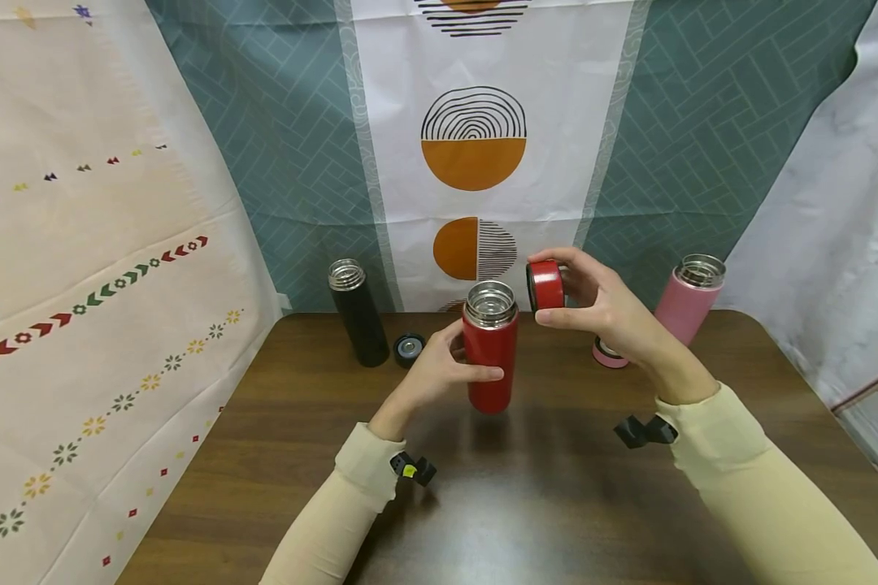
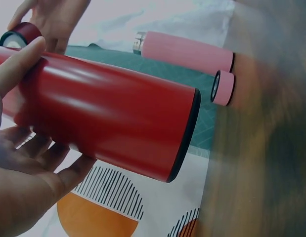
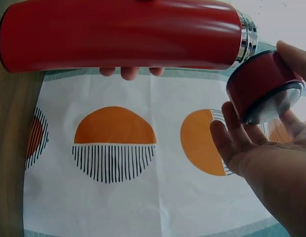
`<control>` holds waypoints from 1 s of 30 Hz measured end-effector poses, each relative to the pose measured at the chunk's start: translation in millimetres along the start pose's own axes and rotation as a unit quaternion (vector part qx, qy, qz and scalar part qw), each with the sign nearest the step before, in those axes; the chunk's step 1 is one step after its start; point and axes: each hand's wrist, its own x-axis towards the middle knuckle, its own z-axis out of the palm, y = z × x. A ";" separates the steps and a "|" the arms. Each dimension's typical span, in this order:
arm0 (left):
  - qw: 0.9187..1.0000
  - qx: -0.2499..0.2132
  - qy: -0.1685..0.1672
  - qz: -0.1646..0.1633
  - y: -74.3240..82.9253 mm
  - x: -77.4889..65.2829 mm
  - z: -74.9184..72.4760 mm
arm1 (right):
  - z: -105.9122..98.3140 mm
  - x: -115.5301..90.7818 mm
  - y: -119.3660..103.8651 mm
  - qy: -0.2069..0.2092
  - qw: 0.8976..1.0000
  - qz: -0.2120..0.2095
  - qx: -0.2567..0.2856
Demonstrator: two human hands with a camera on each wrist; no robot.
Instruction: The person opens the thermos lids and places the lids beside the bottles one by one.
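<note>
A red thermos bottle [image 1: 492,357] with a bare steel mouth is held upright by my left hand [image 1: 442,366], its thumb across the front. The bottle appears lifted off the tabletop, and its black base shows in the left wrist view. To the right of the mouth, my right hand [image 1: 588,296] pinches the red lid [image 1: 546,285] between thumb and fingers. The lid is tilted on its side, apart from the bottle. In the right wrist view the lid [image 3: 264,86] sits close beside the steel neck [image 3: 247,39].
At the back left a black thermos [image 1: 358,317] stands uncapped, its black lid [image 1: 410,349] beside it. A pink thermos [image 1: 689,301] stands uncapped at the back right, with a pink lid [image 1: 610,354] near its base. Behind the wooden table [image 1: 541,504] hangs a patterned cloth [image 1: 293,146].
</note>
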 end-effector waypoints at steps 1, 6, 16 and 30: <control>1.000 0.000 0.001 -0.001 0.8 0.1 -0.7 | -0.3 -0.3 0.2 0.003 1.000 -0.001 -0.005; 1.000 -0.002 0.010 -0.004 4.2 0.2 -4.5 | -2.8 -2.8 1.5 0.019 0.999 -0.011 -0.036; 1.000 0.000 0.023 -0.006 2.5 -2.1 -14.3 | -2.7 -5.6 8.6 0.048 0.994 -0.007 -0.100; 0.996 0.023 0.086 -0.009 3.0 -14.8 -41.4 | 19.7 -4.4 40.2 0.080 0.994 -0.020 -0.072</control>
